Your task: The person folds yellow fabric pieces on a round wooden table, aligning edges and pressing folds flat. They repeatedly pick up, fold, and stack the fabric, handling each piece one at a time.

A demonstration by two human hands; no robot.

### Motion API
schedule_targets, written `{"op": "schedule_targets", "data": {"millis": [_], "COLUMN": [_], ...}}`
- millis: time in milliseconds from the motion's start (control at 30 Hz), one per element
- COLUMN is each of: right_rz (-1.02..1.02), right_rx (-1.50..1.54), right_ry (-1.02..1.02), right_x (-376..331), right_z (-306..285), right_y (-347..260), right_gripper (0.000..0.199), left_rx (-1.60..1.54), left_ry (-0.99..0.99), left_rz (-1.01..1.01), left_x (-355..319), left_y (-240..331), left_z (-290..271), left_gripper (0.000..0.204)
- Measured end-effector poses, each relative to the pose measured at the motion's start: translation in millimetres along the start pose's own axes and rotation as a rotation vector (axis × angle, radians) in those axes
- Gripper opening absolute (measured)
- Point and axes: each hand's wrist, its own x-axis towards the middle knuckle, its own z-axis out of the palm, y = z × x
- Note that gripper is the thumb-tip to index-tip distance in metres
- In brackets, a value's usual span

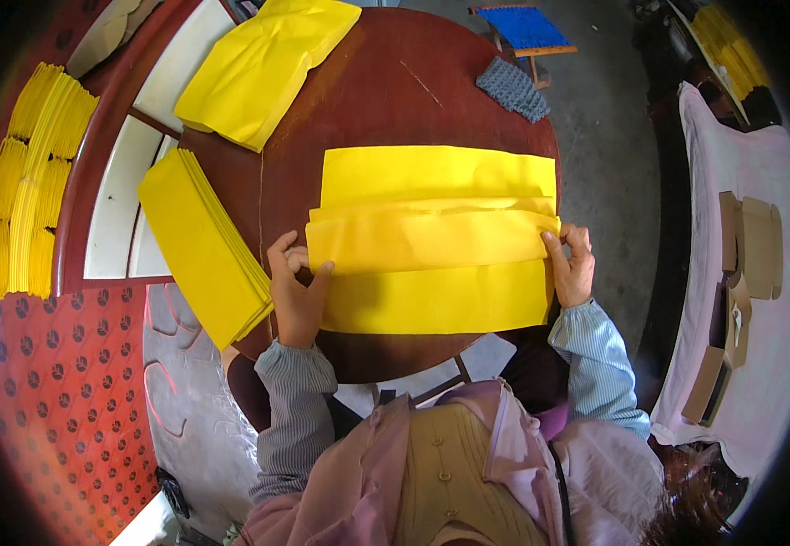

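Observation:
A wide yellow sheet (436, 305) lies flat on the round dark red table (386, 77) in front of me. Across its middle runs a raised, folded band (422, 244). My left hand (298, 296) pinches the band's left end, thumb on top and fingers curled behind. At the right end, my right hand (573, 268) grips the band between thumb and fingers. To the left of my left hand sits a slanted stack of folded yellow sheets (199, 246). I cannot tell whether the material is paper or cloth.
A larger creased yellow piece (263, 68) lies at the table's far left. A grey knitted cloth (513, 89) rests by the far right edge, near a blue-topped stool (524, 29). Bundled yellow pieces (26, 187) stand at far left; open cardboard boxes (732, 318) sit at right.

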Motion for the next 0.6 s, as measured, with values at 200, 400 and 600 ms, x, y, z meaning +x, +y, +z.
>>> {"op": "schedule_targets", "data": {"millis": [200, 400, 600], "right_rz": [-0.128, -0.073, -0.092], "right_rx": [-0.100, -0.012, -0.040], "right_ry": [0.075, 0.052, 0.041], "right_x": [-2.3, -0.8, 0.4], "right_z": [4.3, 5.9, 4.3], "right_y": [-0.7, -2.1, -7.9], "right_gripper": [0.016, 0.016, 0.018], "left_rx": [-0.060, -0.087, 0.422], "left_ry": [-0.017, 0.031, 0.153], "left_rz": [-0.069, -0.112, 0.183], "left_x": [0.0, -5.7, -7.2], "left_y": [-6.9, -2.0, 28.7], "left_z": [0.3, 4.5, 11.1], "left_gripper": [0.046, 0.050, 0.065]}}
